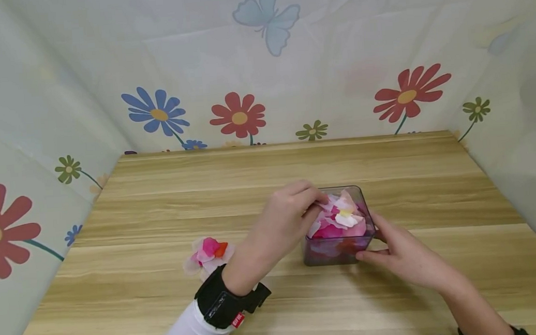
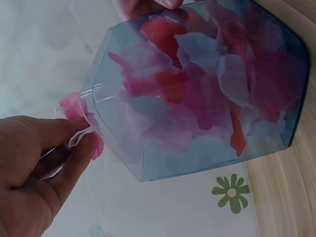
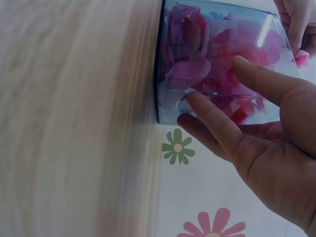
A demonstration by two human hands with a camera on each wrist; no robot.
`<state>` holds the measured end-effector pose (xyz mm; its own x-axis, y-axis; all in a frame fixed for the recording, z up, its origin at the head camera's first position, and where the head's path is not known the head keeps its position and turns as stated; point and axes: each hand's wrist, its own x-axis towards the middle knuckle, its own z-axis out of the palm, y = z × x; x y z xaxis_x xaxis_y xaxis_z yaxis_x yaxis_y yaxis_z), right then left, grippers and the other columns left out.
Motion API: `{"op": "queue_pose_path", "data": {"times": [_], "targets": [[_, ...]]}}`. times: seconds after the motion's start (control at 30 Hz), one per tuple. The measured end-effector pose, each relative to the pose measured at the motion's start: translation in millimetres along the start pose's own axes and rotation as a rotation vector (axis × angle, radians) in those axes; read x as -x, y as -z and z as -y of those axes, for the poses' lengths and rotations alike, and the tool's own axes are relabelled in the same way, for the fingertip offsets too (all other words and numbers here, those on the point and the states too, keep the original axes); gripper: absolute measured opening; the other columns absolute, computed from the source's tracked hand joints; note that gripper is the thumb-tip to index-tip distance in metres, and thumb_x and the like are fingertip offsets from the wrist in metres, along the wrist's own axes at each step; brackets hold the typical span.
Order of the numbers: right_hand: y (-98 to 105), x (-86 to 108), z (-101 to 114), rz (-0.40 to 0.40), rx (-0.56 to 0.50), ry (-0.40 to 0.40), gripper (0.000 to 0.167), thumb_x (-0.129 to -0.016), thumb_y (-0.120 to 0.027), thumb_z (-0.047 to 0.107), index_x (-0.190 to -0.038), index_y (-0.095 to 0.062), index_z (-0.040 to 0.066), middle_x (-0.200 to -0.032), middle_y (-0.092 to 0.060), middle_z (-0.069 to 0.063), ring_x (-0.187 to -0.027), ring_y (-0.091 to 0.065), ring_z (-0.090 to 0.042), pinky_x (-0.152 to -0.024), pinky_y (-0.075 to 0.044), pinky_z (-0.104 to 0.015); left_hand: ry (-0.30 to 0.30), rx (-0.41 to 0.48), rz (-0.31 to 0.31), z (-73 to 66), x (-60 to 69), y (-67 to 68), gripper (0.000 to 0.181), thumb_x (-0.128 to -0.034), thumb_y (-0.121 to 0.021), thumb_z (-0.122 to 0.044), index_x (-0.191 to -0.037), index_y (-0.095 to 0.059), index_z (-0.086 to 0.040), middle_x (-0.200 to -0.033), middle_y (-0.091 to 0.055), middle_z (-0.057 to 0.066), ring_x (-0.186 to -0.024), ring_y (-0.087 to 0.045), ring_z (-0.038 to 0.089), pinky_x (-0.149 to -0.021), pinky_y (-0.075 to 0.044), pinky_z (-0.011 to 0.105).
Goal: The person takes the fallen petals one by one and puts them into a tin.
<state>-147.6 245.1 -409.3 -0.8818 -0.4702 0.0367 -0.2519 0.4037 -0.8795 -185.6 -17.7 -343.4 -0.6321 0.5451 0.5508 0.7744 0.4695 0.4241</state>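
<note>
A clear, dark-tinted plastic box point(image 1: 323, 254) stands on the table, heaped with pink, white and red fabric petals point(image 1: 330, 230). My left hand point(image 1: 281, 221) is at the box's upper left rim. Its thumb and fingers pinch a few pink and white petals point(image 2: 71, 106), as the left wrist view shows. From the right side, my right hand point(image 1: 402, 256) holds the box, with the thumb near its front lower corner. The right wrist view shows thumb and fingertips point(image 3: 241, 60) against its walls. Partly behind my left forearm lies a small pile of petals point(image 1: 207, 250).
The wood-grain table point(image 1: 159, 211) reaches back to a white curtain point(image 1: 194, 53) printed with flowers and a butterfly. The curtain also closes off both sides. A black wrist strap point(image 1: 221, 300) with a small camera sits on my left wrist.
</note>
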Motion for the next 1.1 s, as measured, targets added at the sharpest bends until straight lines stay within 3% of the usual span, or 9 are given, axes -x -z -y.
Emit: {"op": "queue_pose_path", "data": {"times": [0.53, 0.77, 0.93, 1.1], "targets": [[-0.2, 1.0, -0.1, 0.000, -0.002, 0.001, 0.079, -0.095, -0.075, 0.009, -0.159, -0.029, 0.011, -0.150, -0.046, -0.023, -0.131, -0.051, -0.049, -0.087, -0.057, -0.033, 0.034, -0.073, 0.264, 2.7, -8.4, -12.8, 0.005, -0.0951, -0.073, -0.006, -0.099, -0.075, -0.009, -0.099, -0.069, 0.000, -0.089, -0.060, 0.010, -0.079, -0.050, 0.012], [0.0, 1.5, 0.1, 0.000, -0.008, 0.003, 0.079, -0.095, -0.075, 0.009, -0.159, -0.029, 0.013, -0.150, -0.047, -0.022, -0.131, -0.051, -0.048, -0.087, -0.056, -0.032, 0.012, -0.121, 0.337, 3.8, -14.1, -12.8, 0.005, -0.0953, -0.074, -0.007, -0.100, -0.074, -0.009, -0.097, -0.068, -0.001, -0.086, -0.059, 0.010, -0.076, -0.049, 0.014], [0.0, 1.3, -0.1, 0.003, -0.011, 0.006, 0.079, -0.095, -0.075, 0.009, -0.159, -0.030, 0.013, -0.149, -0.048, -0.022, -0.131, -0.051, -0.048, -0.087, -0.057, -0.032, -0.015, -0.160, 0.418, 4.3, -17.0, -12.8, 0.010, -0.0946, -0.076, -0.012, -0.104, -0.074, -0.009, -0.098, -0.065, -0.001, -0.084, -0.058, 0.009, -0.074, -0.047, 0.012], [0.2, 1.0, -0.3, 0.004, -0.003, 0.010, 0.079, -0.095, -0.075, 0.007, -0.159, -0.030, 0.014, -0.147, -0.050, -0.022, -0.130, -0.052, -0.048, -0.088, -0.057, -0.033, -0.038, -0.180, 0.475, 3.5, -19.7, -12.6, 0.027, -0.0923, -0.079, -0.018, -0.117, -0.073, -0.009, -0.106, -0.066, 0.003, -0.090, -0.060, 0.010, -0.079, -0.050, 0.013]]}}
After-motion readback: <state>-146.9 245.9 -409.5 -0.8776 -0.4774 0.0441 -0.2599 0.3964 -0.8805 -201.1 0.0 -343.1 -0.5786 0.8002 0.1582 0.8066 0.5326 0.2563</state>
